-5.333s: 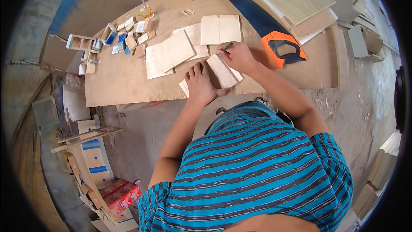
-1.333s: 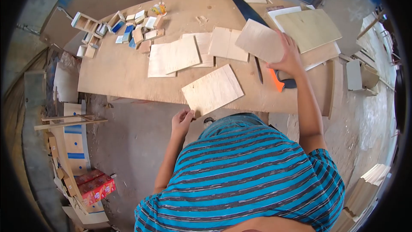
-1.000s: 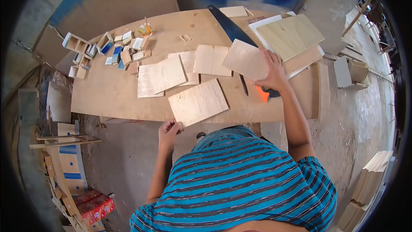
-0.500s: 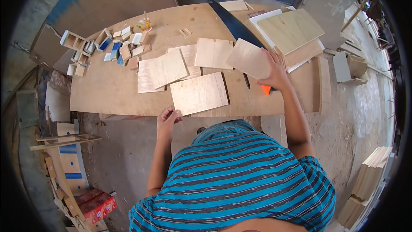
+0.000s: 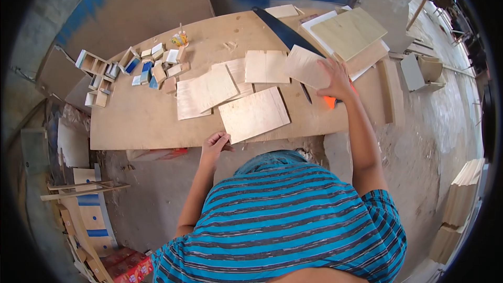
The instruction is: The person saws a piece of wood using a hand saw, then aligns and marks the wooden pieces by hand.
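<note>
My left hand (image 5: 216,145) is at the table's near edge, its thumb and fingers closed at the near-left corner of a thin rectangular plywood piece (image 5: 255,114). My right hand (image 5: 336,79) spans the right end of another plywood piece (image 5: 308,66), thumb on the near side and fingers on the far side. That piece lies partly over a handsaw, whose dark blade (image 5: 280,30) stretches away and whose orange handle (image 5: 329,102) shows below my right hand. Between the hands are more plywood pieces (image 5: 267,66), some overlapping. A slim dark stick (image 5: 306,94) lies beside them.
Small wood blocks (image 5: 160,68), some painted blue, and little wooden frames (image 5: 95,73) occupy the table's left part. A small yellow container (image 5: 179,39) stands behind them. Larger boards (image 5: 356,32) are stacked at the right, near a raised wooden strip (image 5: 389,90). Red packages (image 5: 126,267) sit on the floor.
The camera view has shifted slightly. The fingers of my right hand are more bent around the plywood piece's end. My left hand stays at its corner.
</note>
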The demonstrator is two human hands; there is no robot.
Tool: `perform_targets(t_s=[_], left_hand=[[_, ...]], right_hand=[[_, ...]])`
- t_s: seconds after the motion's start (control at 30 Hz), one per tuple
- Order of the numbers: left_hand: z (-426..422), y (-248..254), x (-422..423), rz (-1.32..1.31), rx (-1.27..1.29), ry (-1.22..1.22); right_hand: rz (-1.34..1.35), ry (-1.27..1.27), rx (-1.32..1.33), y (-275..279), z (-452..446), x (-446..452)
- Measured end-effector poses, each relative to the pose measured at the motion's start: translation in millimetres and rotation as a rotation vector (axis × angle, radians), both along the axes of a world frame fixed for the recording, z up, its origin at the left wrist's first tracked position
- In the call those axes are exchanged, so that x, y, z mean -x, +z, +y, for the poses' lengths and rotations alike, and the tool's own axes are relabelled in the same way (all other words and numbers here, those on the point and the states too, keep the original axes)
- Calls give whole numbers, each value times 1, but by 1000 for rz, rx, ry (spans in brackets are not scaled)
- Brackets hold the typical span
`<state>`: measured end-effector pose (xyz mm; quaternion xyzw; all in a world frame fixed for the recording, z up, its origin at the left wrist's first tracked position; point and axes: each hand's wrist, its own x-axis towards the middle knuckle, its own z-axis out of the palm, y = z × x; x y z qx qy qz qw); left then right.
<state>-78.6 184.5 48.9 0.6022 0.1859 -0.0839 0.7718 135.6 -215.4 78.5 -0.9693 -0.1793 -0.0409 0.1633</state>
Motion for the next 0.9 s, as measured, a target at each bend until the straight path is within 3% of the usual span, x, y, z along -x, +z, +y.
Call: perform_targets(t_s=[0.33,0.9], left_hand=[[9,-6,2,-50,-15,-145],[4,-2,1,9,-6,-67]], right_hand=[[-67,-99,-38,-10,8,5],[-234,-195,-68,-19,21,9]])
